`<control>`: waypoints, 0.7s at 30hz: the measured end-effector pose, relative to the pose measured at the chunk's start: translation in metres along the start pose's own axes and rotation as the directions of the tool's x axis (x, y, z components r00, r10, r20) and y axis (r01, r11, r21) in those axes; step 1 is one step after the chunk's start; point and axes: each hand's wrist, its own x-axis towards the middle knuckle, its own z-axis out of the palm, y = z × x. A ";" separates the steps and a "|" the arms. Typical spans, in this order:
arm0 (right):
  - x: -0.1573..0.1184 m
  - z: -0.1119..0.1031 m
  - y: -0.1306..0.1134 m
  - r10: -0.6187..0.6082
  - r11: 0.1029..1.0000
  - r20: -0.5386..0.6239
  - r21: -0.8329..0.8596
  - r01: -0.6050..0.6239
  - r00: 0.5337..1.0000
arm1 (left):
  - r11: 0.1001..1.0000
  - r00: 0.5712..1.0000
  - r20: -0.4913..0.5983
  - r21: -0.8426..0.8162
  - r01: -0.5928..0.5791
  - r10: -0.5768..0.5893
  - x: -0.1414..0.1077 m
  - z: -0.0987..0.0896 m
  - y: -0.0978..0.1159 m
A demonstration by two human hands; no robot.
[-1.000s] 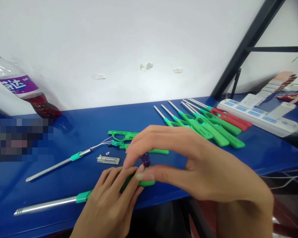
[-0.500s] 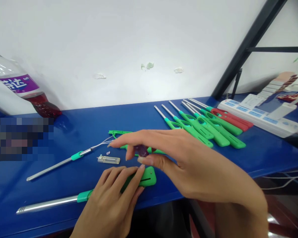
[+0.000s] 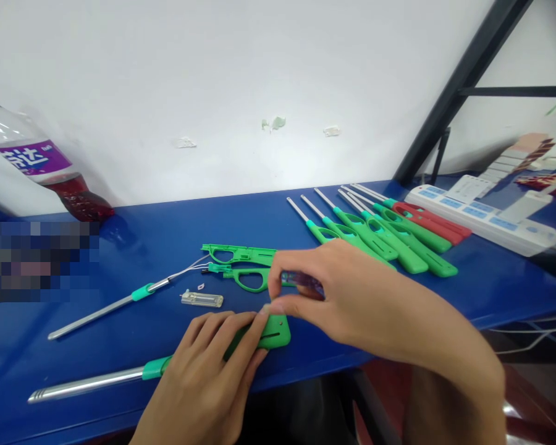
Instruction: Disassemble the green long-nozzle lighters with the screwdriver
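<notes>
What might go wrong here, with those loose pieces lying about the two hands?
The purple tool in the right hand is close to the left hand's fingertips on the green handle; a slip might nick them. The tiny piece by the clear cartridge could easily get brushed away. The thin wires lie exposed and might snag.

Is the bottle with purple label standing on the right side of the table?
No, the bottle is at the left edge.

Desk (image 3: 157, 235) blue; lighters (image 3: 405, 256) green, two or so red; bottle label (image 3: 34, 157) purple, white lettering; held tool (image 3: 303, 281) seemingly purple.
</notes>
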 end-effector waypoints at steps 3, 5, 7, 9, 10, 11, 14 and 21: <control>-0.001 0.003 0.006 0.045 0.999 0.113 -0.018 -0.043 0.993 | 1.000 1.000 0.012 0.002 0.011 -0.011 -0.001 0.000 0.000; -0.003 0.005 0.009 0.074 0.996 0.149 -0.052 -0.067 0.986 | 1.000 1.000 0.006 0.007 0.015 -0.015 -0.002 0.000 0.000; -0.004 0.008 0.011 0.084 0.994 0.163 -0.082 -0.072 0.983 | 1.000 1.000 -0.001 0.008 0.012 -0.012 -0.002 0.000 0.000; -0.004 0.010 0.012 0.084 0.993 0.168 -0.095 -0.069 0.982 | 1.000 1.000 -0.001 0.008 0.012 -0.012 -0.002 0.000 0.000; -0.004 0.011 0.012 0.084 0.993 0.171 -0.099 -0.068 0.982 | 1.000 1.000 -0.002 0.009 0.012 -0.012 -0.001 0.000 0.001; -0.003 0.012 0.013 0.081 0.992 0.175 -0.104 -0.064 0.981 | 1.000 1.000 -0.005 0.010 0.013 -0.012 -0.001 -0.001 0.001; -0.001 0.016 0.014 0.075 0.989 0.178 -0.135 -0.051 0.981 | 1.000 1.000 -0.009 0.014 0.016 -0.015 0.000 -0.001 0.001; 0.003 0.021 0.019 0.039 0.980 0.200 -0.200 0.002 0.979 | 0.999 0.999 0.008 0.016 0.039 -0.039 -0.003 -0.001 0.001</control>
